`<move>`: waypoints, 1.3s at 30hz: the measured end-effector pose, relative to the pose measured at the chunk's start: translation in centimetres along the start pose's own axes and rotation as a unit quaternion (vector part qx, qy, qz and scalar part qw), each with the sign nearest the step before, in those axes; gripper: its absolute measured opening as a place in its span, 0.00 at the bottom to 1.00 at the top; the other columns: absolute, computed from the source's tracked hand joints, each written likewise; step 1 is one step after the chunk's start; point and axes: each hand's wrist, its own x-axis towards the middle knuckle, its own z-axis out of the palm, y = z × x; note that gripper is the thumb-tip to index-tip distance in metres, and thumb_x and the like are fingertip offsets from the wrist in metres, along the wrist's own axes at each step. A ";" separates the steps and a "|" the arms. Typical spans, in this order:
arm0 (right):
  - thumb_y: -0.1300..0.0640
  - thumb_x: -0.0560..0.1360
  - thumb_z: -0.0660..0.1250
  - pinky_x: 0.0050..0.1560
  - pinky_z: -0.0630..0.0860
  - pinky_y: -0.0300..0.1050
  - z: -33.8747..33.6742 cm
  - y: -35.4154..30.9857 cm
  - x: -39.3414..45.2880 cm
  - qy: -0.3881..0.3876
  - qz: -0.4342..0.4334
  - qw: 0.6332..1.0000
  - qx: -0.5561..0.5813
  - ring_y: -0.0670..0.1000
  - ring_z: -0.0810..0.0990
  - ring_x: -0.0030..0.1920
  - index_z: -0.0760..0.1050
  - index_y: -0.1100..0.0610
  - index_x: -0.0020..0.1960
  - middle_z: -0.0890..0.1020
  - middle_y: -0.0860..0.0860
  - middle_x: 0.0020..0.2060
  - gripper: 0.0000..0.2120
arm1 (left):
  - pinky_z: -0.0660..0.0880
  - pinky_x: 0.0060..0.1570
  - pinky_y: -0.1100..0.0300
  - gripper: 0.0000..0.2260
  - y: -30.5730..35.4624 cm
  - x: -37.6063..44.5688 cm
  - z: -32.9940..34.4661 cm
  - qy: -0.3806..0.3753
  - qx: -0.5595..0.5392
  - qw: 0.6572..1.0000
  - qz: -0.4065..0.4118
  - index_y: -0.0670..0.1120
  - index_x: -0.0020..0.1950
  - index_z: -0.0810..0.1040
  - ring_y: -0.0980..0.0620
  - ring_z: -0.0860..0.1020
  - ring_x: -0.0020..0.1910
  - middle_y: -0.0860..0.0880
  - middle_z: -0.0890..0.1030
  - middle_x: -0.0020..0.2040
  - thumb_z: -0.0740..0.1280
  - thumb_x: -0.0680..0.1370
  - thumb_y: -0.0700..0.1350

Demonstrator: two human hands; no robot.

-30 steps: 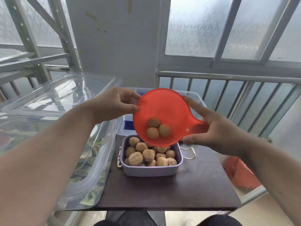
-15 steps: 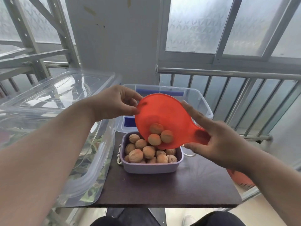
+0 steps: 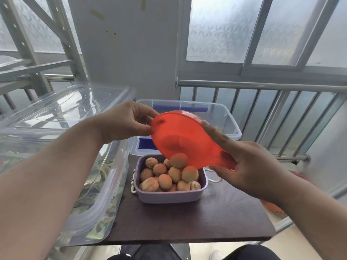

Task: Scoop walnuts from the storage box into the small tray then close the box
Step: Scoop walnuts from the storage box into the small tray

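Head view: red scoop (image 3: 180,136) tilted above small tray (image 3: 170,196), gripped by both hands.
Right hand (image 3: 249,166) clasps the scoop's handle, index finger laid along its rim; left hand (image 3: 122,122) pinches the opposite edge. Walnuts (image 3: 165,181) heap the lilac tray on the dark table (image 3: 216,222); two sit at the scoop's lower lip. Clear storage box (image 3: 225,117) stands open just behind.

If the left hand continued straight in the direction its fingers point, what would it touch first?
The left hand points rightward; its fingers already pinch the red scoop at its rim, so nothing lies between them.
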 end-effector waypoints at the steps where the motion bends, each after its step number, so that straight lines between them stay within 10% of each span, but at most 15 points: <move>1: 0.52 0.72 0.79 0.32 0.70 0.47 0.0 -0.1 0.1 0.002 -0.003 1.000 -0.006 0.46 0.65 0.29 0.51 0.33 0.83 0.63 0.35 0.28 0.51 | 0.82 0.64 0.45 0.10 0.0 0.0 -0.1 0.003 -0.003 1.000 0.004 0.51 0.56 0.90 0.36 0.86 0.57 0.41 0.89 0.51 0.80 0.76 0.42; 39: 0.55 0.74 0.75 0.29 0.76 0.51 1.7 1.1 0.3 0.103 -0.097 0.990 -0.025 0.52 0.72 0.31 0.50 0.38 0.85 0.78 0.45 0.36 0.49 | 0.83 0.62 0.48 0.12 -0.5 0.2 -0.4 0.018 -0.065 0.997 0.043 0.47 0.58 0.89 0.40 0.87 0.58 0.41 0.89 0.55 0.77 0.77 0.37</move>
